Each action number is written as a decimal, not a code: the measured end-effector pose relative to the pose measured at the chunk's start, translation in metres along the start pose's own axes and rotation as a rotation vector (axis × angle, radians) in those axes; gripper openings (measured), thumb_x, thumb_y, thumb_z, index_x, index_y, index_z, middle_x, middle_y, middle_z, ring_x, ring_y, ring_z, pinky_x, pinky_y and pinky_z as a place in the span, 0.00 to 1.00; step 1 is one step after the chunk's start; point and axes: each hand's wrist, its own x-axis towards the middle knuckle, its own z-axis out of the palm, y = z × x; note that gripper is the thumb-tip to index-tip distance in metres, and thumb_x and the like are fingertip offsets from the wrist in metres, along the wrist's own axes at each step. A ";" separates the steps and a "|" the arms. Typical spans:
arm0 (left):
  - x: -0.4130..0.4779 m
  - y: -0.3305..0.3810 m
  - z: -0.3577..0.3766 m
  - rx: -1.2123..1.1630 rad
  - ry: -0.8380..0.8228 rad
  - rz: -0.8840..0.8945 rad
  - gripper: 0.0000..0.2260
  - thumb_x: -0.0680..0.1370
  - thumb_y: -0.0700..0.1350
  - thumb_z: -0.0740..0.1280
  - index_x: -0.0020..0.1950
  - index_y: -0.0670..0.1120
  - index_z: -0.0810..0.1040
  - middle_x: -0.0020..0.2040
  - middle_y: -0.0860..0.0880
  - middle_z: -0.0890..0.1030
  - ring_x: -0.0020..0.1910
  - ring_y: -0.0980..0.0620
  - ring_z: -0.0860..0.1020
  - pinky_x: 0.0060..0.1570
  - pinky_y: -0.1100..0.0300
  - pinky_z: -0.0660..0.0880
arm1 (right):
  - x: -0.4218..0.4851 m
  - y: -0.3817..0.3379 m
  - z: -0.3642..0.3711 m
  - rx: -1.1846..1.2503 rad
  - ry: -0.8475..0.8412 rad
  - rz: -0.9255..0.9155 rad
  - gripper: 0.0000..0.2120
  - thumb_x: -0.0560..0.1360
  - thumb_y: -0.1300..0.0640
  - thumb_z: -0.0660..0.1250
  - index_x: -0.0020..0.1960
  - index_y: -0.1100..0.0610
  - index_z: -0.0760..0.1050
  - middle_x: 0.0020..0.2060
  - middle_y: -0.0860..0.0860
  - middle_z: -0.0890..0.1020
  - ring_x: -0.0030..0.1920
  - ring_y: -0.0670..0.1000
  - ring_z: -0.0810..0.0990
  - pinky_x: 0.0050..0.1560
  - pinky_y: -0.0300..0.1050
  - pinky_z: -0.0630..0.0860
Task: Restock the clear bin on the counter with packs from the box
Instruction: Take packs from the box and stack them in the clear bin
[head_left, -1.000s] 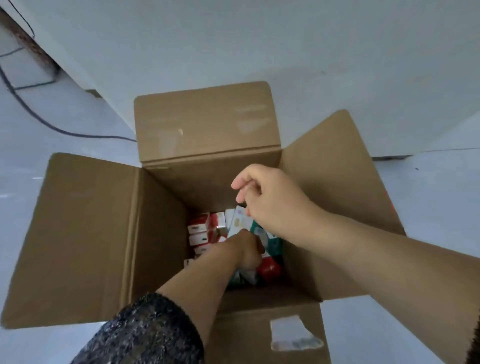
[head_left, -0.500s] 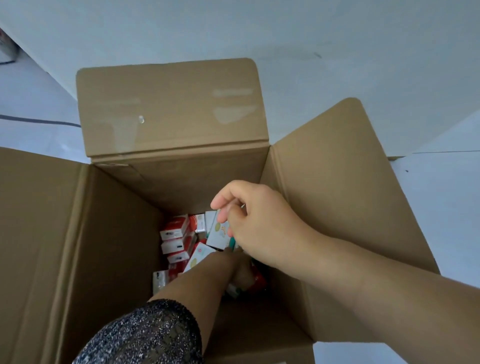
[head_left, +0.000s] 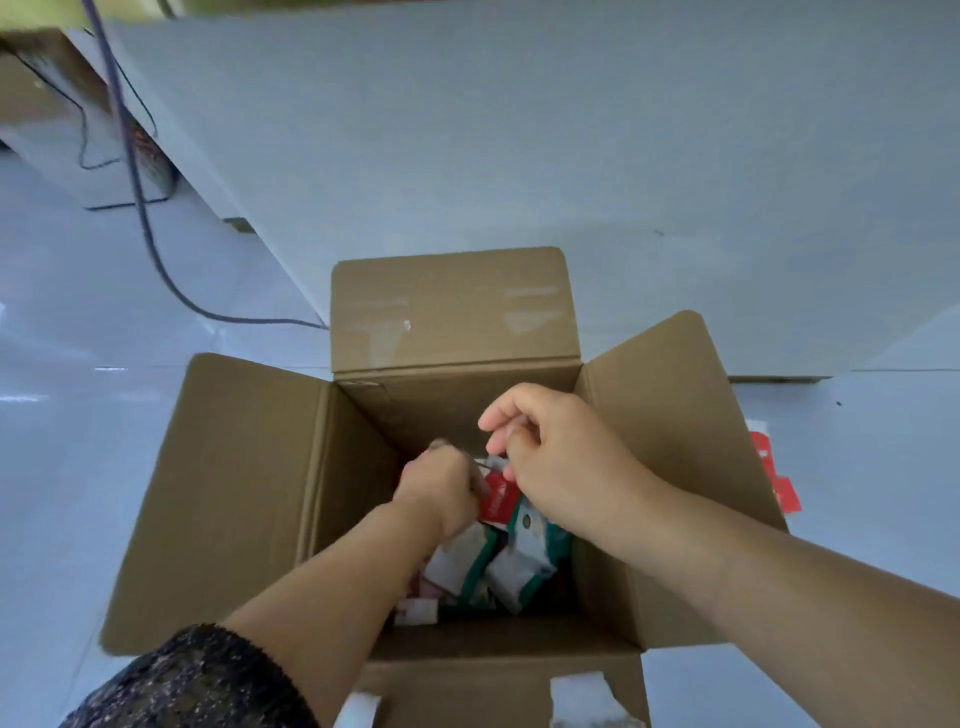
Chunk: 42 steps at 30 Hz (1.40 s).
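An open cardboard box (head_left: 249, 499) stands on the floor with all flaps folded out. Inside lie several small packs, white with green edges (head_left: 519, 566) and one red pack (head_left: 500, 500). My left hand (head_left: 441, 493) reaches deep into the box with its fingers closed on packs next to the red one. My right hand (head_left: 561, 457) hovers over the box's middle, fingers curled and pinching a pack's top edge. The clear bin and the counter top are out of view.
A pale cabinet front (head_left: 519, 156) rises just behind the box. A dark cable (head_left: 156, 249) trails across the pale floor at the left. Red packaging (head_left: 779, 478) lies on the floor to the right of the box.
The camera has pulled back and up, so the whole box shows. Both hands stay inside the box; the left one has shifted toward the far wall among the packs.
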 end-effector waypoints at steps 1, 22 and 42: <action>-0.010 -0.003 -0.012 -0.105 0.055 -0.001 0.10 0.77 0.42 0.63 0.53 0.48 0.83 0.53 0.45 0.81 0.53 0.48 0.78 0.51 0.59 0.74 | -0.003 -0.014 -0.004 -0.015 0.007 -0.012 0.13 0.77 0.62 0.56 0.48 0.47 0.75 0.42 0.44 0.80 0.44 0.46 0.79 0.48 0.46 0.77; -0.367 0.127 -0.379 -1.163 0.661 0.400 0.11 0.77 0.37 0.66 0.40 0.48 0.85 0.38 0.47 0.85 0.38 0.50 0.83 0.35 0.61 0.78 | -0.163 -0.397 -0.221 -0.538 0.213 -0.797 0.25 0.70 0.52 0.65 0.66 0.48 0.65 0.59 0.46 0.71 0.61 0.50 0.67 0.62 0.51 0.66; -0.449 0.275 -0.601 -1.091 0.650 0.747 0.09 0.79 0.36 0.63 0.50 0.47 0.81 0.40 0.55 0.83 0.34 0.66 0.80 0.30 0.74 0.72 | -0.142 -0.563 -0.481 -0.607 0.466 -0.380 0.21 0.69 0.52 0.71 0.57 0.42 0.65 0.55 0.48 0.77 0.54 0.51 0.73 0.56 0.48 0.71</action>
